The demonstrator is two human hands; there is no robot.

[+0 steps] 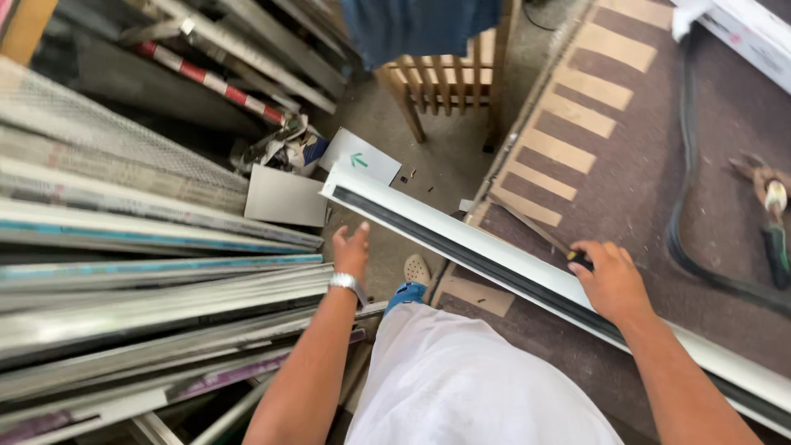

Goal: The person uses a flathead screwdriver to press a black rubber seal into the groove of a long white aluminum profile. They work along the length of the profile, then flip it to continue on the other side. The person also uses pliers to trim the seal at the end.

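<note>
A long white profile (461, 239) with a dark rubber-lined channel is laid slantwise across the left edge of the brown-covered worktop (643, 165), one end jutting past that edge over the floor. The right hand (611, 276) is pressed down on the profile, fingers closed over a small dark object that cannot be identified. The left hand (352, 251), a metal watch (346, 283) at its wrist, is held released and empty just off the worktop's left edge, near the profile's jutting end. Stacked metal profiles (140, 272) are seen beyond it.
</note>
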